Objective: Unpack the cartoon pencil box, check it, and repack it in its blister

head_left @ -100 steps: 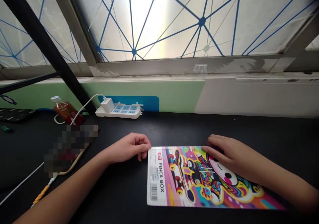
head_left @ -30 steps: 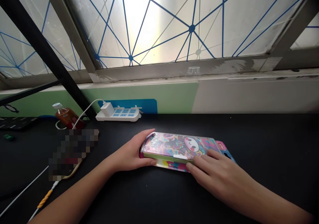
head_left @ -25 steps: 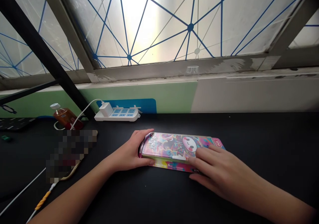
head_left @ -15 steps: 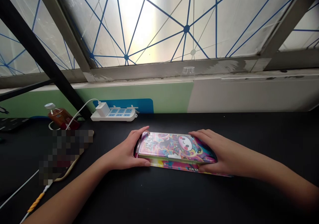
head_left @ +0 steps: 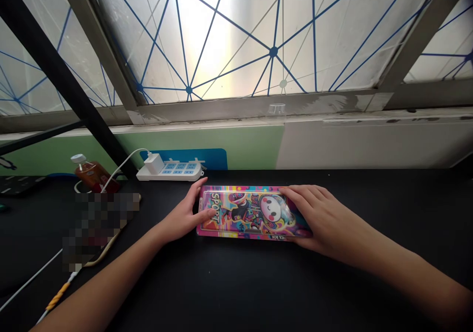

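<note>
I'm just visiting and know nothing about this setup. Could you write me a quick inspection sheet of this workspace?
surface: black desk, with things lying on it.
things handled: pencil box printed SPORT with a cartoon face, lying flat.
clutter: bottle of reddish-brown liquid; pixelated object, unreadable.
hands: left hand has its thumb and fingers on the box's left end; right hand lies spread over its right end.
cables: white cable from a white charger plugged into a power strip; orange-wrapped cable at lower left.
surroundings: frosted window with blue lines; clear cup on the sill.
</note>
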Available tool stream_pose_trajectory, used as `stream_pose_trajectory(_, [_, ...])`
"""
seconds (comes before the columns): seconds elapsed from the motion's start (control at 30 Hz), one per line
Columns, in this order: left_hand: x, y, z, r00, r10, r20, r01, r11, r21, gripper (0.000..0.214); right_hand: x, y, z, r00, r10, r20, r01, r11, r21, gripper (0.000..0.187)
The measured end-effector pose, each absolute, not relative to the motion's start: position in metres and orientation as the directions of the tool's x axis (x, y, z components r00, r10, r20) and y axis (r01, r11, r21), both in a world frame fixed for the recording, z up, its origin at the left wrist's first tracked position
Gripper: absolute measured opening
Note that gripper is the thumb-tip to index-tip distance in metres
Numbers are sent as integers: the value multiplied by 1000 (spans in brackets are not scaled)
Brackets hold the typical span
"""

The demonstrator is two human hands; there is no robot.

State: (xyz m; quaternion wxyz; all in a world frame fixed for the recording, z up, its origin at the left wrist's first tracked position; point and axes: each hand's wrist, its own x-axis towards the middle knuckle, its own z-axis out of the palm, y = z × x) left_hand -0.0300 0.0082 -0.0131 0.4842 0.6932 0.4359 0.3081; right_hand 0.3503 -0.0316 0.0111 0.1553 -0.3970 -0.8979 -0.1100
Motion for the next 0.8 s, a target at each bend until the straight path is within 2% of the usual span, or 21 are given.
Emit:
stream_pose_trajectory(0.1, [-27, 7, -10, 414, 910, -17, 204, -74, 976, 99, 347, -32, 9, -641, 639, 425, 740, 661, 124, 85])
stream_pose_trajectory(0.23, [-26, 8, -13, 375, 927, 14, 140, -72, 988, 98, 351, -29, 5, -618, 670, 411, 735, 678, -1, 93])
stream_pose_trajectory(0.33, [-27, 10, -16, 359, 933, 29, 107, -72, 992, 103, 360, -20, 2, -517, 763, 387, 749, 623, -228, 103])
stream_pose_trajectory(0.43, [-26, 11, -18, 336, 940, 57, 77, -87, 993, 112, 369, -9, 1, -276, 920, 278, 735, 388, -555, 100])
stream_pose_trajectory(0.5, [-26, 11, -19, 330, 940, 83, 48, -105, 993, 118, 373, -3, 3, -161, 980, 117, 628, 193, -754, 95])
stream_pose_trajectory(0.6, [-25, 11, -20, 331, 937, 110, 2, -117, 993, 125, 376, 1, 11, -164, 983, -82, 361, -18, -932, 80])
stream_pose_trajectory(0.7, [-25, 11, -20, 329, 937, 120, -21, -120, 993, 125, 377, 1, 17, -171, 979, -114, 193, -80, -978, 66])
stream_pose_trajectory(0.8, [-26, 12, -19, 301, 946, 121, -16, -122, 992, 95, 380, 1, 16, -165, 982, -93, 121, -73, -990, 62])
